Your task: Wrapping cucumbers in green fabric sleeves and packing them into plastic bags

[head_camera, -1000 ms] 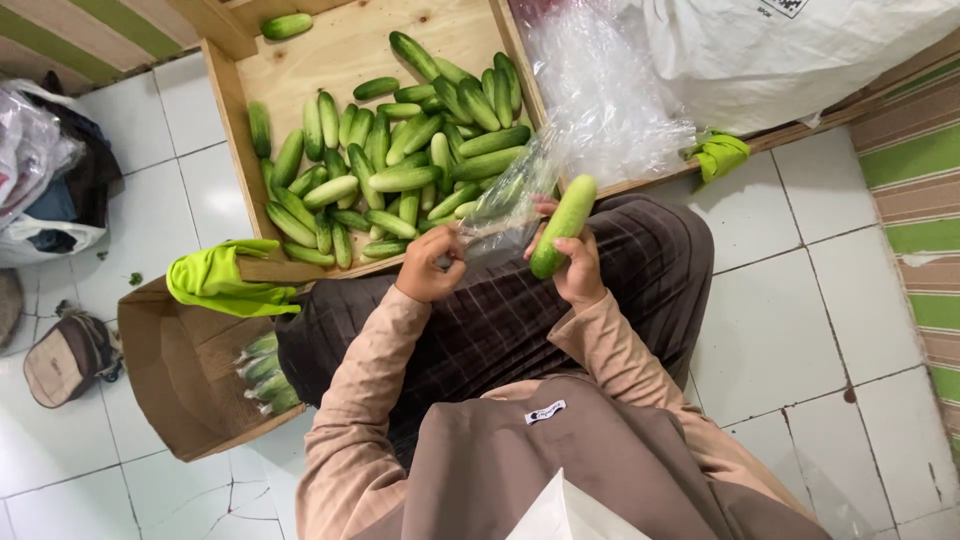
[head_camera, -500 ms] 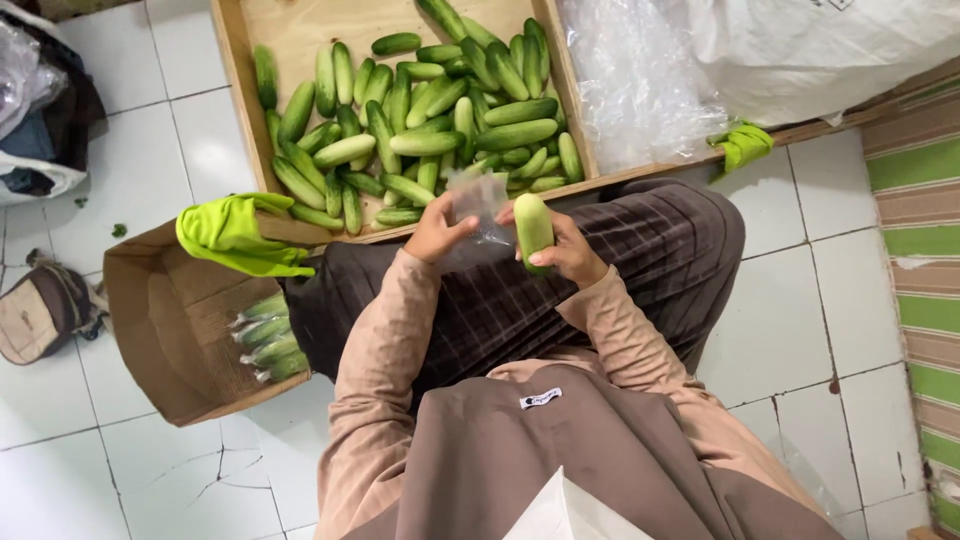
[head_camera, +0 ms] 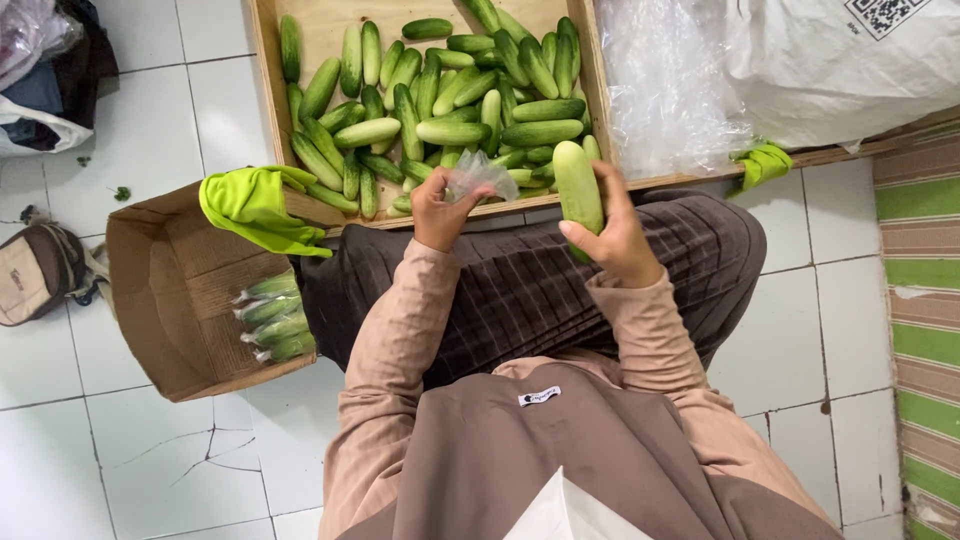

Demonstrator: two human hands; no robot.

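My right hand (head_camera: 618, 238) grips a pale green cucumber (head_camera: 577, 186), held upright over my lap. My left hand (head_camera: 438, 212) pinches a small crumpled clear plastic bag (head_camera: 478, 173) just left of the cucumber. Both hands hover at the near edge of a shallow wooden tray (head_camera: 266, 78) that is filled with several loose green cucumbers (head_camera: 452, 132). My lap is covered by a dark striped skirt (head_camera: 520, 290).
A cardboard box (head_camera: 165, 300) at my left holds a few wrapped cucumbers (head_camera: 272, 318); a lime-green cloth (head_camera: 252, 206) hangs over its rim. Clear plastic sheets (head_camera: 665, 85) and a white sack (head_camera: 850, 60) lie right of the tray. A small bag (head_camera: 35, 275) sits far left on white floor tiles.
The cucumber has turned from tilted to upright in my right hand. The plastic bag, spread out before, is now bunched small in my left hand. The view has shifted toward the tray.
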